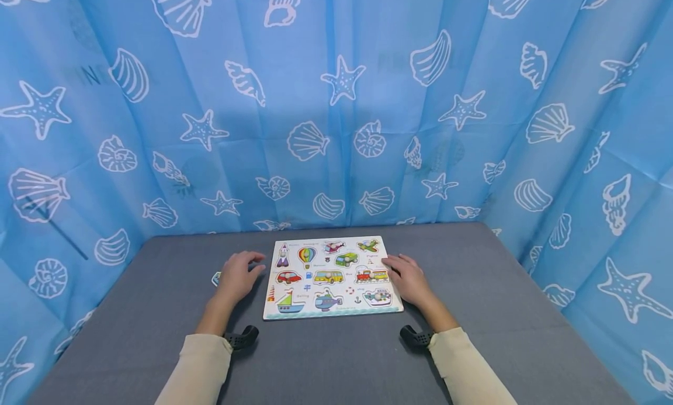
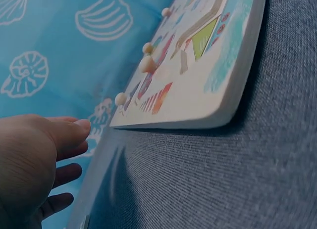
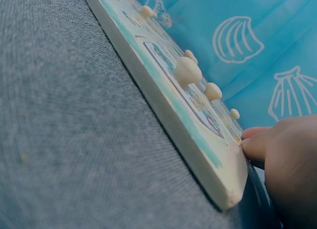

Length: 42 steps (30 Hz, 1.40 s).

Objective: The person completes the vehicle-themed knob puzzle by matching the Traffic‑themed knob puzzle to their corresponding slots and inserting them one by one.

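A wooden peg puzzle board (image 1: 353, 307) lies flat on the table, filled with colourful vehicle pieces such as a red car (image 1: 288, 277) and a sailboat (image 1: 290, 304). Round pale knobs (image 3: 188, 71) stand up from the pieces. My left hand (image 1: 239, 276) is held just left of the board, fingers loosely bent and apart from it, with nothing in them. At the right edge of the board, my right hand (image 1: 412, 282) touches the side with its thumb and fingertips. Part of that hand is cut off in the right wrist view.
A small flat piece (image 1: 216, 279) with a pale edge lies beside my left hand, partly hidden by it. The grey cloth-covered table (image 1: 336, 364) reaches back to a blue curtain (image 1: 336, 159) with white shells and starfish. Both wrists wear black bands.
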{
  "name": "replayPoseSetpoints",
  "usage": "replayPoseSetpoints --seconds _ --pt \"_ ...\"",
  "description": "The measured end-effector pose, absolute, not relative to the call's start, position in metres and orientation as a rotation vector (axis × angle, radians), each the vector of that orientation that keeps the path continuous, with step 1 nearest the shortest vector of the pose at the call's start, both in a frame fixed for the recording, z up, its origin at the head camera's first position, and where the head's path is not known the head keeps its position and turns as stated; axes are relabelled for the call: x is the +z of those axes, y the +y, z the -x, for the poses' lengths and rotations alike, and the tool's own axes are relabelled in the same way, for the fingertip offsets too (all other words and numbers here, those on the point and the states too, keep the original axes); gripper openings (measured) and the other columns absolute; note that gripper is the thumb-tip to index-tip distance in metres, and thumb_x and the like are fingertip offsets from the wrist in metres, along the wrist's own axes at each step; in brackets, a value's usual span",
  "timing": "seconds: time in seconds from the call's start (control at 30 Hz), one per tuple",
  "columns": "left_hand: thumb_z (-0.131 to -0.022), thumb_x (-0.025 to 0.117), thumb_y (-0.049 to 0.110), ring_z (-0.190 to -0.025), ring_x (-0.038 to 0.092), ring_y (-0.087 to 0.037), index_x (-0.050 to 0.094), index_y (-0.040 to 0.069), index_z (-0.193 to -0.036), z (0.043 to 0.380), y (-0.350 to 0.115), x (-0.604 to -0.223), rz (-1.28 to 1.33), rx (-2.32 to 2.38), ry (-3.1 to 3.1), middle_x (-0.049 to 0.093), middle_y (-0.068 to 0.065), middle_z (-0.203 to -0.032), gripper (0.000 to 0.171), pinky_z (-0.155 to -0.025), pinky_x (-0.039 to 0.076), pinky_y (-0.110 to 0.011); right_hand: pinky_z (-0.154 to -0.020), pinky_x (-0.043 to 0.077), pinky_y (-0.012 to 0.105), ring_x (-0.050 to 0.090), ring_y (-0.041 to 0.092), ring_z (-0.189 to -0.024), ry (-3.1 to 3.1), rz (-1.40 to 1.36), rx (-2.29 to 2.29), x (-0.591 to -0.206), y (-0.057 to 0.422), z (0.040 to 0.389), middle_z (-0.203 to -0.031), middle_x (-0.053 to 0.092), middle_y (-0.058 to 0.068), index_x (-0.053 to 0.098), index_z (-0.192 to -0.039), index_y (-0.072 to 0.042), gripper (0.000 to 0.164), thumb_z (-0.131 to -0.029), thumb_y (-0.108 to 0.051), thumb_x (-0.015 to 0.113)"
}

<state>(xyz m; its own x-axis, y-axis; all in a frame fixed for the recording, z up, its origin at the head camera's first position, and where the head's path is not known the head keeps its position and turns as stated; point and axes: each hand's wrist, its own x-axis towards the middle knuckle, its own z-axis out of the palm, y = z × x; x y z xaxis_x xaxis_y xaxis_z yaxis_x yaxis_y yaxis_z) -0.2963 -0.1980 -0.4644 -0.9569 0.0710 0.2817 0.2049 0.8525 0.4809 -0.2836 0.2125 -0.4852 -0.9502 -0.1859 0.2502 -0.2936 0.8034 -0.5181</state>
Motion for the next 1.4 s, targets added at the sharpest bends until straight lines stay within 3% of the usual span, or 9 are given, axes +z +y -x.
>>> replayPoseSetpoints --seconds 0.37,0.67,1.4 --pt "-0.091 0.069 0.015 -0.108 0.055 -0.033 0.068 0.008 -0.117 0.293 -0.21 -0.468 0.184 -0.74 -2.758 0.066 -0.011 -0.112 0.027 -0.094 0.037 -0.055 -0.105 0.025 0.061 0.034 0.043 -0.135 -2.797 -0.384 0.844 -0.486 0.212 0.284 -0.14 0.05 0.019 0.059 -0.132 -0.002 0.036 -0.097 -0.009 0.056" --pt "-0.09 0.069 0.01 -0.092 0.054 -0.028 0.071 0.007 -0.106 0.293 -0.224 -0.471 0.15 -0.694 -2.742 0.064 -0.008 -0.098 0.017 -0.08 0.042 -0.049 -0.105 0.025 0.062 0.033 0.043 -0.135 -2.812 -0.371 0.841 -0.485 0.212 0.283 -0.14 0.05 0.019 0.059 -0.132 -0.002 0.036 -0.097 -0.009 0.055" --pt "-0.086 0.071 0.007 -0.088 0.055 -0.032 0.071 0.001 -0.098 0.288 -0.273 -0.476 0.155 -0.624 -2.825 0.059 -0.01 -0.092 0.013 -0.074 0.044 -0.051 -0.105 0.024 0.061 0.032 0.043 -0.136 -2.815 -0.369 0.845 -0.483 0.212 0.283 -0.141 0.049 0.019 0.058 -0.134 -0.003 0.037 -0.098 -0.009 0.055"
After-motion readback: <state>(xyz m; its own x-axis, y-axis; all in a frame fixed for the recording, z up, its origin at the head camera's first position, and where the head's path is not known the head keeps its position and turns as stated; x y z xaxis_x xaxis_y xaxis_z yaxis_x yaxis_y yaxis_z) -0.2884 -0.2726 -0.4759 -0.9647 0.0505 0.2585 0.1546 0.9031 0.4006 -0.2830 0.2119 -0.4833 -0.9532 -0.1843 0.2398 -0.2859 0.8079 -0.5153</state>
